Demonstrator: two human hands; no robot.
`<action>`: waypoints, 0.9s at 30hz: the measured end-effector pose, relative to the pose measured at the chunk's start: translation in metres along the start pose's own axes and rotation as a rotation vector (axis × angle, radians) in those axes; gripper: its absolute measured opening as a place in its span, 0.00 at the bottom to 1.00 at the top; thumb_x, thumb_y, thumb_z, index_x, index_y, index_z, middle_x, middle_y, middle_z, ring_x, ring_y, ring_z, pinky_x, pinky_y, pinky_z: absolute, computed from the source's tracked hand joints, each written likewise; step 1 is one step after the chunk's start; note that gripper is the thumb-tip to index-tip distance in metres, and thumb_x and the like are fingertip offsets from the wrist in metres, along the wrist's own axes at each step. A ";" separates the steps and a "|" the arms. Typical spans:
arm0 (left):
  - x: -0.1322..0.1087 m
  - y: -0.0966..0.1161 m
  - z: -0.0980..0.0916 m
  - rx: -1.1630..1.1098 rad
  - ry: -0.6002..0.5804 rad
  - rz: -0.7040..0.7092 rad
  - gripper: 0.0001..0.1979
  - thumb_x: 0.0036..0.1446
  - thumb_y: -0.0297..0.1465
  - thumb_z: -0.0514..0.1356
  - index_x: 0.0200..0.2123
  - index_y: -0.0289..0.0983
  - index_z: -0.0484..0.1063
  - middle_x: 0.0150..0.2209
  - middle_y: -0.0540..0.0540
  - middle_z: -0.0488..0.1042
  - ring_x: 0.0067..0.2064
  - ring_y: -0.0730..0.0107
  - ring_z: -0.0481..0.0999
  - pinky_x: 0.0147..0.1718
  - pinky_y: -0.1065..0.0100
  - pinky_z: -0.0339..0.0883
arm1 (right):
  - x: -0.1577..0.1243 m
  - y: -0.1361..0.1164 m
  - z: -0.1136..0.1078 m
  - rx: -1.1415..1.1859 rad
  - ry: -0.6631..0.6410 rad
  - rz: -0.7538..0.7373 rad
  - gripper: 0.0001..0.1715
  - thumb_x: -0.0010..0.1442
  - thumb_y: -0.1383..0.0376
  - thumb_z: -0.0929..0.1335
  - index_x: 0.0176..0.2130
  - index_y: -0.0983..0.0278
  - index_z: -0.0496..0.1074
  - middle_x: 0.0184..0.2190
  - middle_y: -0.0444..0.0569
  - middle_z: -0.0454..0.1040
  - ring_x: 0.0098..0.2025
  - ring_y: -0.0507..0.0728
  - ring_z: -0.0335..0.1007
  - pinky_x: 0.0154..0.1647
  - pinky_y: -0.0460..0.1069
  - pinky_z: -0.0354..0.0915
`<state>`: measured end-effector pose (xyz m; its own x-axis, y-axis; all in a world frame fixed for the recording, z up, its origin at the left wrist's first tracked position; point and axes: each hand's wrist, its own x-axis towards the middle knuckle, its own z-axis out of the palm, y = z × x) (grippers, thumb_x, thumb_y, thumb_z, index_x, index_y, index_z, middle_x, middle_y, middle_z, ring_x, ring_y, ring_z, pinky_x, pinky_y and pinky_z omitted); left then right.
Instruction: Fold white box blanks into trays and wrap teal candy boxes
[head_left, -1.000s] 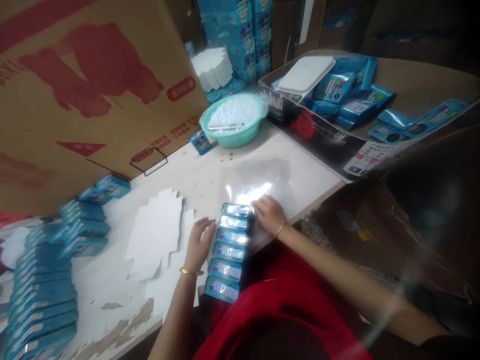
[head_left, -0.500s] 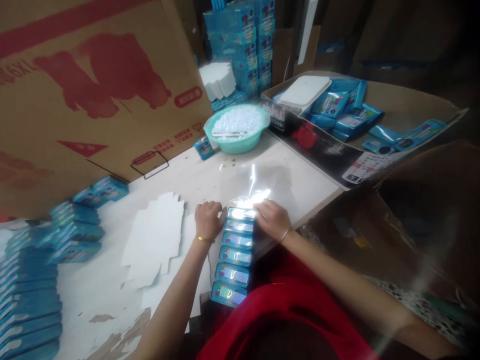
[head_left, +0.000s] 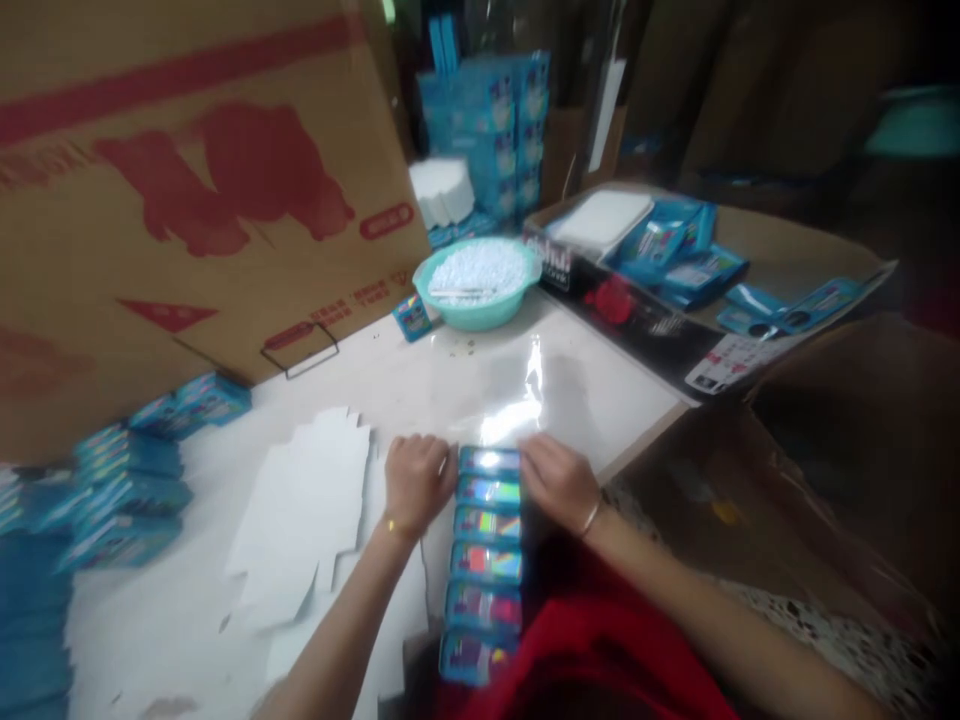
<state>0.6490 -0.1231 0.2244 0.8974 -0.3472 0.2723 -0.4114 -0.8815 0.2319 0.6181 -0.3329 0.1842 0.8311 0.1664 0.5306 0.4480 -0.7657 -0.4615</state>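
A column of several small blue rectangular packs with shiny, colourful fronts [head_left: 486, 563] runs from the table edge toward my lap. Beyond them a clear plastic sheet [head_left: 510, 385] lies on the table, reflecting light. My left hand [head_left: 420, 482] is closed at the left edge of the farthest pack. On the opposite edge my right hand [head_left: 559, 482] has its fingers pressed together. Both hands seem to pinch the film beside the packs; their fingertips are partly hidden. Left of my left hand lie flat white card cut-outs [head_left: 304, 520].
A green basin [head_left: 480, 312] of small white pieces, with a metal tool on top, stands at the back beside a small blue box [head_left: 412, 317]. An open carton [head_left: 615, 300] holds blue packets. Blue boxes [head_left: 127, 500] are stacked left, below a large cardboard box [head_left: 225, 250].
The view has tilted, so most things sit lower in the picture. My hands stay on either side of the farthest pack, and the packs' fronts now reflect different colours.
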 end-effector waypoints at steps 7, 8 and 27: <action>-0.022 -0.016 0.006 -0.082 0.223 0.080 0.12 0.60 0.30 0.52 0.23 0.39 0.61 0.21 0.48 0.63 0.27 0.67 0.61 0.29 0.65 0.52 | 0.002 -0.013 0.009 0.065 0.086 -0.112 0.15 0.65 0.71 0.57 0.46 0.65 0.68 0.33 0.52 0.73 0.33 0.57 0.70 0.33 0.49 0.67; -0.024 -0.018 0.007 -0.038 0.251 0.131 0.12 0.59 0.29 0.53 0.23 0.39 0.62 0.21 0.48 0.63 0.27 0.67 0.61 0.29 0.65 0.52 | 0.002 -0.014 0.010 0.057 0.092 -0.121 0.15 0.65 0.71 0.56 0.46 0.65 0.67 0.33 0.53 0.73 0.32 0.56 0.70 0.32 0.49 0.67; -0.055 -0.024 0.039 0.181 -0.092 -0.117 0.13 0.59 0.29 0.49 0.22 0.38 0.64 0.23 0.44 0.70 0.29 0.63 0.67 0.31 0.64 0.50 | -0.025 -0.006 0.038 -0.279 -0.346 0.116 0.11 0.62 0.70 0.60 0.29 0.65 0.68 0.25 0.50 0.74 0.26 0.54 0.68 0.27 0.48 0.50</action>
<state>0.6159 -0.0957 0.1672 0.9516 -0.2593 0.1648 -0.2754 -0.9577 0.0835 0.6071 -0.3094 0.1468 0.9530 0.2310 0.1960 0.2789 -0.9216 -0.2700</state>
